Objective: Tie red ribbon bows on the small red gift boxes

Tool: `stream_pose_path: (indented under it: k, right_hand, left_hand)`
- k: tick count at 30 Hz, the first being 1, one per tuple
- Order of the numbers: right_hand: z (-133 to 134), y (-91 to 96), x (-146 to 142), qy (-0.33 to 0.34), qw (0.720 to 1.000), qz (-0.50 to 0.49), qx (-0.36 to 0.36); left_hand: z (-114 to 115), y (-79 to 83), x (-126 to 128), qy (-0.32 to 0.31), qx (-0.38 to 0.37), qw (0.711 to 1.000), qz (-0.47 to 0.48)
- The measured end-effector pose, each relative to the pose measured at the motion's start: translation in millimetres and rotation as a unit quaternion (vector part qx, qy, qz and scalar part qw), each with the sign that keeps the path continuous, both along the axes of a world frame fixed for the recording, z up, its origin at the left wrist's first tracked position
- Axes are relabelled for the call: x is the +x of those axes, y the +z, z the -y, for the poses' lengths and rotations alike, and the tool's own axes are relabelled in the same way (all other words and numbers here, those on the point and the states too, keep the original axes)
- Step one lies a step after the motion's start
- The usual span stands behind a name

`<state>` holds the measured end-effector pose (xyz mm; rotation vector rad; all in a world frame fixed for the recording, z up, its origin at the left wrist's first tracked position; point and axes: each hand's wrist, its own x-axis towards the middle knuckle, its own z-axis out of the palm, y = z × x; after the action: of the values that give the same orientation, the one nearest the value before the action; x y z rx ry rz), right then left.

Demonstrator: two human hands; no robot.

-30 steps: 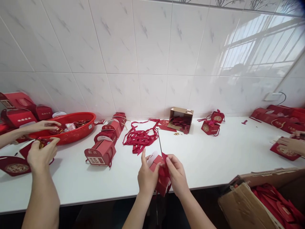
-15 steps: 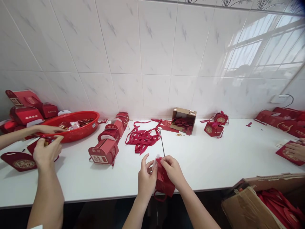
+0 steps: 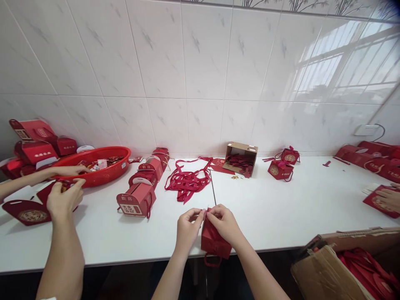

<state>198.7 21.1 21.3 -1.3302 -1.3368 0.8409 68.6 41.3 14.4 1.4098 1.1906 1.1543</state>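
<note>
A small red gift box (image 3: 216, 242) stands at the table's front edge, its cord handle hanging over the edge. My left hand (image 3: 189, 228) pinches the box's top flap, where a thin pale edge shows. Close beside it, my right hand (image 3: 224, 224) also pinches the top of the box with thumb and fingertips. What lies between the fingertips is partly hidden. Beyond my hands lies a tangled pile of red ribbon (image 3: 189, 182). To the left of the pile runs a row of closed red gift boxes (image 3: 136, 200).
A red basin (image 3: 108, 173) of wrapped sweets is at the left, with a co-worker's hands (image 3: 64, 196) there. A small cardboard box (image 3: 242, 146) holds ribbon pieces. Another person's hand (image 3: 389, 198) is far right. A large carton (image 3: 323, 273) stands at the right front.
My left hand has moved slightly left and its raised fingers have closed in to a pinch at the box top. My right hand stays at the top. The co-worker's hands at the left shift slightly.
</note>
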Motion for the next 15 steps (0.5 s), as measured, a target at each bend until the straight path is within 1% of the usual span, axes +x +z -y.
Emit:
stream_pose_path:
  k: [2, 3, 4, 5, 6, 8, 9, 10, 11, 12, 13, 14, 15]
  right_hand:
    - [0.9, -0.3, 1.1, -0.009, 1.000, -0.019, 0.011]
    - [1.9, -0.2, 2.1, -0.015, 0.999, -0.037, 0.016]
    - [3.5, 0.0, 3.5, -0.022, 0.998, -0.061, 0.022]
    - [5.5, 0.1, 5.1, -0.032, 0.995, -0.088, 0.030]
    - [8.1, 0.0, 7.1, -0.044, 0.992, -0.113, 0.042]
    - [14.7, -1.9, 11.9, -0.082, 0.982, -0.151, 0.080]
    - [18.5, -3.8, 14.8, -0.107, 0.976, -0.160, 0.103]
    - [22.5, -6.5, 17.9, -0.134, 0.970, -0.162, 0.123]
    - [26.6, -9.8, 21.2, -0.158, 0.965, -0.160, 0.134]
    - [30.6, -13.8, 24.6, -0.180, 0.962, -0.155, 0.136]
    - [34.4, -18.2, 28.0, -0.198, 0.960, -0.148, 0.128]
    - [38.0, -22.9, 31.0, -0.210, 0.961, -0.141, 0.112]
    - [41.2, -27.5, 33.6, -0.217, 0.962, -0.138, 0.090]
  left_hand:
    - [-2.9, -4.1, -5.4, 0.008, 0.003, 1.000, -0.014]
    - [-4.3, -7.2, -9.9, 0.020, 0.008, 0.999, -0.042]
    - [-5.9, -10.8, -15.6, 0.039, 0.008, 0.995, -0.093]
    - [-7.6, -14.7, -22.2, 0.064, 0.004, 0.984, -0.165]
    - [-9.3, -18.4, -29.0, 0.090, 0.000, 0.964, -0.252]
    - [-12.3, -24.1, -40.8, 0.136, -0.004, 0.902, -0.409]
    - [-13.4, -25.7, -44.5, 0.155, 0.004, 0.877, -0.455]
    - [-14.3, -26.3, -46.2, 0.170, 0.024, 0.864, -0.474]
    - [-15.0, -26.1, -45.7, 0.182, 0.053, 0.864, -0.467]
    - [-15.5, -25.1, -43.4, 0.188, 0.080, 0.875, -0.438]
    - [-16.0, -23.8, -39.4, 0.180, 0.103, 0.897, -0.391]
    - [-16.5, -22.3, -34.3, 0.157, 0.119, 0.924, -0.328]
    - [-16.9, -20.9, -28.6, 0.121, 0.123, 0.951, -0.256]
